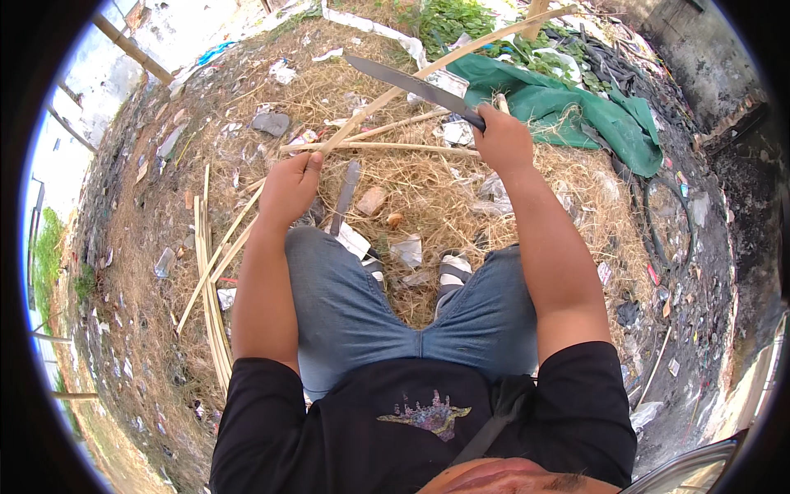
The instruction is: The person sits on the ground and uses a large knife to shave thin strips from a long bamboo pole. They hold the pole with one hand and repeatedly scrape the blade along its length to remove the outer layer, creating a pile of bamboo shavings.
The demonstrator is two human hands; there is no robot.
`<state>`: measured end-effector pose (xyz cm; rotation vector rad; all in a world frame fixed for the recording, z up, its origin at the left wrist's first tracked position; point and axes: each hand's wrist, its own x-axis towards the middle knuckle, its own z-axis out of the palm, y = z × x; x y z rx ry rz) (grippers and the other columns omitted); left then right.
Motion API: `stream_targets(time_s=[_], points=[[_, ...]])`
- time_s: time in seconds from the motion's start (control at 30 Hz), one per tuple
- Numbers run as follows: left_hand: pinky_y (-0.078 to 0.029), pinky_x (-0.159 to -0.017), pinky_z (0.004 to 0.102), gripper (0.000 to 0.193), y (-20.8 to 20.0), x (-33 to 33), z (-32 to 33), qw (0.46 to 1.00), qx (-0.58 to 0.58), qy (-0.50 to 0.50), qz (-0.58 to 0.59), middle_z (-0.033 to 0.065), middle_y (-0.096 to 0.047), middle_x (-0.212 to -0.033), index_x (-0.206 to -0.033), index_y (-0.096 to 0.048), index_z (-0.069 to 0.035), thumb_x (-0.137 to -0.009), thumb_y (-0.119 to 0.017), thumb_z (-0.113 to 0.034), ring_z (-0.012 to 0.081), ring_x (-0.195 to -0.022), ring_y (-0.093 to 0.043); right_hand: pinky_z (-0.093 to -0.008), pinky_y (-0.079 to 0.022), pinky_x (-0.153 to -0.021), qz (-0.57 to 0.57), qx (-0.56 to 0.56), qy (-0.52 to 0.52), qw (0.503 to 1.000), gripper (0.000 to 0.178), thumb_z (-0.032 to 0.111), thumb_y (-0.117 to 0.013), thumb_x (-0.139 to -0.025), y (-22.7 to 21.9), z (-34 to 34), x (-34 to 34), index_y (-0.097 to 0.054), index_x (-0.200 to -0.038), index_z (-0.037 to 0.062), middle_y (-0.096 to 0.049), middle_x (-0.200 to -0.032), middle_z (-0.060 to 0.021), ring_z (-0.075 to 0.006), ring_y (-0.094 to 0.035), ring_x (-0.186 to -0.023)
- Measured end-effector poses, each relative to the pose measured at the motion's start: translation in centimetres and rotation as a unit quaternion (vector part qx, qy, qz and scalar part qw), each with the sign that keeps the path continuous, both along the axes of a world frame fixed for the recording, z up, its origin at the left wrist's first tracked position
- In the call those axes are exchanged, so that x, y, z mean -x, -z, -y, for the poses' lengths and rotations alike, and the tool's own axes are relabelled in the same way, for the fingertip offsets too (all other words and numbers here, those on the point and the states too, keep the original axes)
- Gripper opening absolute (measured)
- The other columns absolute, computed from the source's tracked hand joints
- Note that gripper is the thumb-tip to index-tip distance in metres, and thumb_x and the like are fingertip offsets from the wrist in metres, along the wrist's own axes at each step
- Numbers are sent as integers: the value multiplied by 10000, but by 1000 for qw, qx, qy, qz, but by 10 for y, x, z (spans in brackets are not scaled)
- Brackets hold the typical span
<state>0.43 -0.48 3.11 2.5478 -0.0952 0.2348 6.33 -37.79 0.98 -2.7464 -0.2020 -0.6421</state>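
My left hand (pixel 291 186) is closed round the near end of a long, pale bamboo strip (pixel 451 59), which slants up and away to the right. In my right hand (pixel 503 142) is the dark handle of a long-bladed knife (pixel 405 80). Its blade points to the far left and crosses the strip; whether the two touch I cannot tell. Beneath the strip, thinner bamboo pieces (pixel 398 148) lie across the straw. A second flat blade or saw-like strip of metal (pixel 346 196) rests on the ground by my left knee.
Several long split bamboo strips (pixel 212 305) lie to my left. At the far right a green tarp (pixel 568 107) is spread near leafy plants (pixel 461 23). Dry shavings and litter cover the ground, with a brick piece (pixel 372 201) before my feet and a grey stone (pixel 271 123) farther off.
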Motion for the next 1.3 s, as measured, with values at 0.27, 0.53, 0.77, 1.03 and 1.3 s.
stream_targets(time_s=[0.27, 0.53, 0.77, 1.03, 1.3], points=[[-465, -633, 494, 495, -17, 6, 11, 999, -17, -10, 25, 211, -642, -734, -886, -677, -12, -1064, -525, -448, 418, -685, -619, -509, -555, -714, 34, -10, -33, 999, 133, 227, -681, -924, -4, -11, 11, -680, -1031, 149, -716, -863, -117, -369, -710, -818], [-465, -631, 487, 496, -26, 18, 10, 998, -57, -14, -9, 189, -643, -724, -872, -672, -26, -1056, -533, -465, 401, -685, -619, -533, -544, -727, 11, -1, -23, 1000, 253, 371, -636, -997, 5, 18, 12, -698, -1028, 128, -734, -911, -188, -425, -692, -830], [-440, -623, 444, 494, -44, 30, -53, 996, -79, -37, -32, 150, -590, -672, -904, -662, -10, -1063, -533, -459, 304, -630, -562, -448, -549, -794, -73, -215, 259, 939, 415, 422, -625, -999, 47, 129, -1, -678, -1070, 16, -744, -916, -167, -359, -717, -874], [-445, -646, 441, 514, -14, 61, -128, 989, -119, -69, -53, 147, -606, -695, -904, -674, -22, -1051, -541, -496, 301, -656, -570, -351, -445, -495, -48, -523, 245, 815, 430, 427, -715, -967, 49, 154, 11, -626, -959, 6, -572, -711, -52, -167, -542, -554], [-426, -1124, 547, 670, -5, -111, -136, 910, -361, -195, 63, 173, -533, -1507, -1499, -507, -134, -993, -585, -565, 345, -1378, -528, -280, -275, -401, -101, -586, 197, 780, 387, 382, -733, -989, 41, 130, 9, -467, -835, 148, -394, -617, 60, -71, -357, -446]])
